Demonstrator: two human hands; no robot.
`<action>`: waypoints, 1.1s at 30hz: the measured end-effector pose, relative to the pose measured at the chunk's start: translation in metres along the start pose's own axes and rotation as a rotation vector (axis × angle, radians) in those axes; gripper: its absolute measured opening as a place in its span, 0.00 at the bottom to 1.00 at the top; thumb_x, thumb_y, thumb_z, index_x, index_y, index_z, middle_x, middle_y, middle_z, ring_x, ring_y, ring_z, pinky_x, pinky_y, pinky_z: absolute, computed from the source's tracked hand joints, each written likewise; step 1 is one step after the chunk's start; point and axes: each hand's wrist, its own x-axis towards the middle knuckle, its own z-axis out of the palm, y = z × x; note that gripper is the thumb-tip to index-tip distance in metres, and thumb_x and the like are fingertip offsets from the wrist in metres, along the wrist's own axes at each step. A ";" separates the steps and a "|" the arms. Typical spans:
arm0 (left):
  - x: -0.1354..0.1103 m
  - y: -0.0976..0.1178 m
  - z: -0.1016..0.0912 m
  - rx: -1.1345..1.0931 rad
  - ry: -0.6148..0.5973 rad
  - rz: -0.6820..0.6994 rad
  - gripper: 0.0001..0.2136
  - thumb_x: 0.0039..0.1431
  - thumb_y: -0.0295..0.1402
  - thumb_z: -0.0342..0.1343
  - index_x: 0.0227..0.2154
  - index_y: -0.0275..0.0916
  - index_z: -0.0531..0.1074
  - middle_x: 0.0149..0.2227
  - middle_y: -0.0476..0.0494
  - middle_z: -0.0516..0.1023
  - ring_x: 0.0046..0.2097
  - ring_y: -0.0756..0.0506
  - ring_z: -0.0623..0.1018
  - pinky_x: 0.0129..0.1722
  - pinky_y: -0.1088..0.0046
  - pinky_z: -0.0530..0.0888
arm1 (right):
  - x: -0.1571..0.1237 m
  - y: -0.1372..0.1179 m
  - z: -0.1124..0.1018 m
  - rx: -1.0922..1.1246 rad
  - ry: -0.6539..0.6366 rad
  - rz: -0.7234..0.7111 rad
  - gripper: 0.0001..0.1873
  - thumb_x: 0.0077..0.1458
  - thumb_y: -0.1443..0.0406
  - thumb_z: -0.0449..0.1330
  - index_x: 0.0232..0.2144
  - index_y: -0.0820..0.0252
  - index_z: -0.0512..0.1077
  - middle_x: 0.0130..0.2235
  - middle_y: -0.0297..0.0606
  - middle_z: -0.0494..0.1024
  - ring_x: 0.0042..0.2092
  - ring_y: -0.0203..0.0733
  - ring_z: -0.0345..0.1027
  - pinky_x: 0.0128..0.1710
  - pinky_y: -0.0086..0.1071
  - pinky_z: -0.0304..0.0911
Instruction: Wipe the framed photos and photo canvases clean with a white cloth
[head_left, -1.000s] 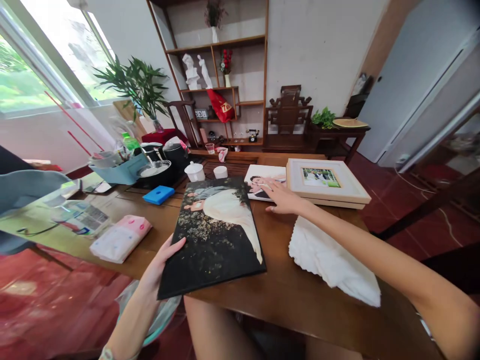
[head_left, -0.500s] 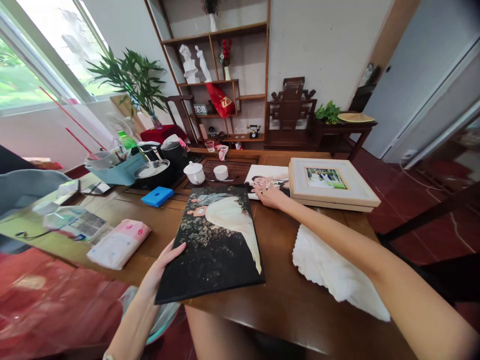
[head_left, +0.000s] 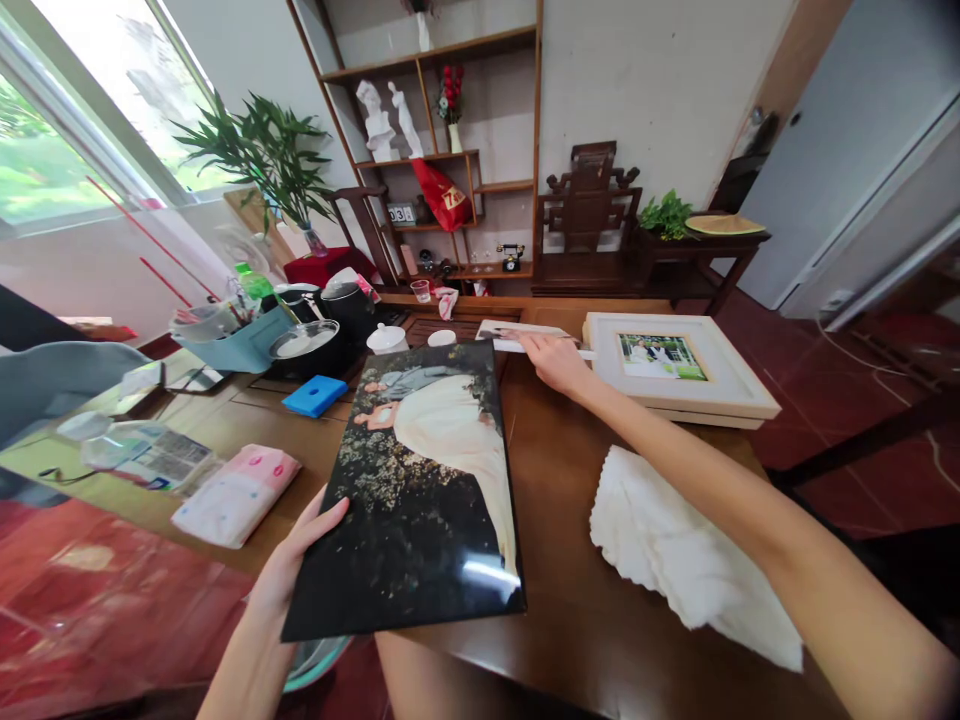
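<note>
My left hand (head_left: 300,545) grips the left edge of a large dark wedding photo panel (head_left: 420,480), thumb on its face. The panel is tilted over the table's front edge, and light glares on its lower right. My right hand (head_left: 556,365) is closed on the near side of a smaller white photo panel (head_left: 499,333), which is tipped so its picture shows only as a thin strip. Just right of that panel lies a pale boxed frame (head_left: 731,355) with a small wedding picture in it. A white cloth (head_left: 682,550) lies under my right forearm.
On the brown table (head_left: 559,520) are a blue block (head_left: 315,396), a pink-and-white tissue pack (head_left: 236,495), a clear plastic bottle (head_left: 146,450) and a lidded white cup (head_left: 386,338). A black pan (head_left: 304,345) and a blue caddy (head_left: 225,345) stand at the back left.
The smaller photo panel has gone from lying flat to tipped up in my right hand, which has closed on it. The dark panel has come slightly nearer and left in my left hand.
</note>
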 end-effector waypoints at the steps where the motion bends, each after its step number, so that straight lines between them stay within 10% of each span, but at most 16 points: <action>1: -0.001 0.004 0.001 -0.007 0.032 -0.001 0.28 0.49 0.23 0.58 0.56 0.43 0.69 0.37 0.46 0.84 0.32 0.43 0.84 0.26 0.76 0.81 | 0.003 0.005 -0.009 0.001 0.016 0.021 0.25 0.62 0.75 0.42 0.59 0.67 0.61 0.52 0.53 0.75 0.48 0.50 0.70 0.43 0.37 0.63; 6: -0.009 0.016 0.008 -0.008 0.068 -0.028 0.28 0.48 0.26 0.60 0.55 0.47 0.70 0.38 0.49 0.84 0.40 0.39 0.84 0.31 0.72 0.83 | 0.018 0.032 -0.048 0.038 0.208 0.180 0.18 0.62 0.72 0.45 0.52 0.67 0.66 0.45 0.49 0.79 0.41 0.51 0.73 0.35 0.36 0.63; 13: 0.024 -0.008 0.047 -0.023 -0.252 -0.068 0.27 0.45 0.27 0.64 0.53 0.39 0.72 0.42 0.41 0.83 0.43 0.37 0.83 0.38 0.69 0.81 | 0.005 0.061 -0.074 0.014 0.484 -0.012 0.22 0.60 0.76 0.44 0.51 0.68 0.69 0.51 0.49 0.77 0.51 0.47 0.71 0.45 0.36 0.67; 23: 0.124 -0.025 0.133 -0.058 -0.530 0.009 0.24 0.45 0.28 0.67 0.47 0.39 0.70 0.35 0.43 0.83 0.29 0.46 0.82 0.32 0.71 0.79 | -0.045 0.074 -0.071 -0.041 0.431 -0.169 0.21 0.64 0.73 0.43 0.50 0.68 0.72 0.49 0.52 0.78 0.53 0.48 0.70 0.50 0.41 0.68; 33: 0.161 -0.037 0.178 0.042 -0.558 0.048 0.23 0.48 0.32 0.65 0.48 0.37 0.70 0.39 0.40 0.83 0.35 0.42 0.83 0.38 0.66 0.79 | -0.053 0.083 -0.053 0.018 0.380 -0.174 0.20 0.64 0.73 0.45 0.51 0.66 0.72 0.50 0.52 0.78 0.54 0.49 0.70 0.50 0.43 0.68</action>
